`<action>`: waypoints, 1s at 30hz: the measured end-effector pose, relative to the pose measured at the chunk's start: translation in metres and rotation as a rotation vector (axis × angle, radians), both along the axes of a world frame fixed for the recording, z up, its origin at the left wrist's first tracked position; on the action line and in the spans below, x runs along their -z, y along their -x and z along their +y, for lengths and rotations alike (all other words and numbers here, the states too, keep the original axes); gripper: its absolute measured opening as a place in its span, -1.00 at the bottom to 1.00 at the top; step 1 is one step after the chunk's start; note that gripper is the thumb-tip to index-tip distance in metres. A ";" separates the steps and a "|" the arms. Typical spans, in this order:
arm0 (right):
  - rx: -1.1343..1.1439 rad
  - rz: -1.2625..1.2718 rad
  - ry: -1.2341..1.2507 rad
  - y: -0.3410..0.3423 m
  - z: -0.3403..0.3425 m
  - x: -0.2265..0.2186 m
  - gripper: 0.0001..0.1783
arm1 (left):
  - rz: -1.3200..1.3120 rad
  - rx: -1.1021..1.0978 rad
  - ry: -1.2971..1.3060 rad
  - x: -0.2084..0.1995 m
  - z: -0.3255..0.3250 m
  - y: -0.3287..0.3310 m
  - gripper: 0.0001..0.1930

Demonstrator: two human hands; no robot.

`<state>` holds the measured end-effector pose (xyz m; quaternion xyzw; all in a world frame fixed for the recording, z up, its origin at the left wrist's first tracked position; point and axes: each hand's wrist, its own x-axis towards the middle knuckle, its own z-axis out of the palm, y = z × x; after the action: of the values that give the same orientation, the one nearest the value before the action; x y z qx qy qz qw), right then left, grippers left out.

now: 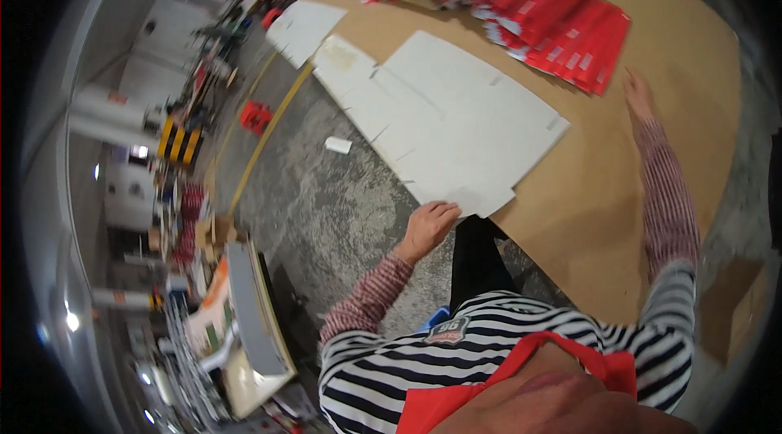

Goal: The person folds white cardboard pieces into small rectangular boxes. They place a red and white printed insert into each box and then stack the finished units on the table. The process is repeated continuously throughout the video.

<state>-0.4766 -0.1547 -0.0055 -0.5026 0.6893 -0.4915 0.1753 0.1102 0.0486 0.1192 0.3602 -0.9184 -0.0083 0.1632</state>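
A flat white cardboard sheet with slits and notches along its edges lies on the brown table. My left hand is at the sheet's near left corner, its fingers closed together over the edge; the thumb is hard to make out. To the right, my right hand reaches over the table with its fingers stretched out and holds nothing visible. Just beyond that hand lies a fanned row of flat red packages with small pale labels. Their far part is blurred.
More white cardboard lies at the table's far left edge. On the concrete floor are a small white piece, a red object and yellow lines. A grey-sided machine or bench stands at left. A brown carton stands at lower right.
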 end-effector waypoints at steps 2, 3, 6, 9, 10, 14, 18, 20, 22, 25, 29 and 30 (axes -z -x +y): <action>-0.265 -0.048 -0.076 -0.102 0.099 -0.040 -0.44 | -0.073 -0.008 -0.071 -0.054 0.029 -0.015 -0.73; -0.368 0.080 0.130 -0.126 0.158 -0.091 -0.35 | -0.036 0.091 -0.082 -0.066 0.023 0.003 -0.75; -0.636 0.270 0.210 -0.151 0.296 -0.145 -0.17 | 0.038 0.498 -0.026 -0.072 0.035 0.109 -0.80; -0.642 0.460 -0.016 -0.172 0.404 -0.148 -0.50 | 0.081 0.695 -0.198 -0.051 0.110 0.198 -0.72; -0.590 0.421 -0.067 -0.159 0.435 -0.132 -0.57 | 0.175 0.768 -0.223 -0.047 0.126 0.215 -0.67; -0.029 0.494 -0.110 -0.109 0.562 -0.107 -0.71 | 0.278 0.722 -0.020 0.009 0.139 0.211 -0.55; -0.044 0.188 -0.335 -0.068 0.601 -0.077 -0.72 | 0.327 0.671 -0.437 0.107 0.124 0.232 -0.64; 0.255 -0.193 -0.557 -0.059 0.590 -0.056 -0.64 | 0.422 0.483 -0.784 0.104 0.122 0.243 -0.71; 0.270 -0.051 -0.421 -0.055 0.569 -0.042 -0.42 | 0.436 0.213 -1.118 0.068 0.109 0.262 -0.78; 0.318 0.303 -0.333 -0.074 0.537 -0.051 -0.29 | 0.442 0.241 -0.693 0.068 0.131 0.276 -0.71; 0.289 0.671 -0.392 -0.092 0.519 -0.065 -0.18 | 0.616 0.127 -0.714 0.064 0.144 0.275 -0.52; 0.306 0.798 -0.347 -0.098 0.516 -0.065 -0.18 | 0.588 0.106 -0.786 0.059 0.142 0.275 -0.47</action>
<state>-0.3789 0.3614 0.0599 -0.5084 0.8412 -0.1569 -0.0968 -0.1647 0.1902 0.0597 0.3295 -0.7780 -0.4636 0.2667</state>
